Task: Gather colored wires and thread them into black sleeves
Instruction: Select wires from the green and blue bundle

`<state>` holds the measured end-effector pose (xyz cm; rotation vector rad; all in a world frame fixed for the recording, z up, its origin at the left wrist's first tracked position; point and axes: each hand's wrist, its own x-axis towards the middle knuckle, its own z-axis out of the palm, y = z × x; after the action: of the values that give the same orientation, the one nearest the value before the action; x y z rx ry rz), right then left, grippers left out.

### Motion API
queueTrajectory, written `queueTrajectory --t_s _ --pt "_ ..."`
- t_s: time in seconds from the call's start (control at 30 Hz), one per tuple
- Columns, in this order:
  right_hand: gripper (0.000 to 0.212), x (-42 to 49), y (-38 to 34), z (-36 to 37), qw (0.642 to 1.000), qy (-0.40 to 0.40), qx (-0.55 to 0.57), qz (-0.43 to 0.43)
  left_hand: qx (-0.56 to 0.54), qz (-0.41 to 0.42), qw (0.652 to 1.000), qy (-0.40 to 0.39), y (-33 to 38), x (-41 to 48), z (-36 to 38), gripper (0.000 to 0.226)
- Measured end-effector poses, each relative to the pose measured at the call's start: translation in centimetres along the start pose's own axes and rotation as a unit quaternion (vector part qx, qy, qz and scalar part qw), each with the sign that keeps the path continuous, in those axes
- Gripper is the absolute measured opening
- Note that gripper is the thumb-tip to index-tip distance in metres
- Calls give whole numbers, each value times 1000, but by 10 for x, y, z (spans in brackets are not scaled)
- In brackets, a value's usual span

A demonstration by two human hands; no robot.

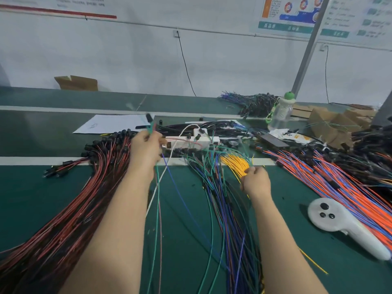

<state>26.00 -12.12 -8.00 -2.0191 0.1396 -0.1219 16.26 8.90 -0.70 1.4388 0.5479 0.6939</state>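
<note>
My left hand (144,148) is raised over the green bench and grips a few loose wires, green, blue and pink (158,200), which hang down toward me; a black sleeve (149,117) sticks up above the fingers. My right hand (255,180) pinches at the near end of a yellow wire bundle (234,163). Between my forearms lies a long heap of mixed blue, green and purple wires (224,200).
A big bundle of red-and-black sleeved wires (70,209) fans out at left. Orange and blue wires (331,177) cover the right side, near a white handheld controller (339,221). A white power strip (191,141), paper sheet (114,124), bottle (281,111) and cardboard boxes (335,124) sit behind.
</note>
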Motion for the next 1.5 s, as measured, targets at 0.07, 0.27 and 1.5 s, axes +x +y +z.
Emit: queueTrajectory --t_s 0.07,0.27,1.5 --pt "27 7 4 -6 993 40 97 51 -28 -3 999 32 16 4 -11 21" --pt "27 -2 -10 0 999 -21 -18 -38 4 36 999 -5 52 -3 -9 14" --pt "24 -46 -69 -66 830 -221 511 -17 21 -95 670 -736 21 -147 42 31"
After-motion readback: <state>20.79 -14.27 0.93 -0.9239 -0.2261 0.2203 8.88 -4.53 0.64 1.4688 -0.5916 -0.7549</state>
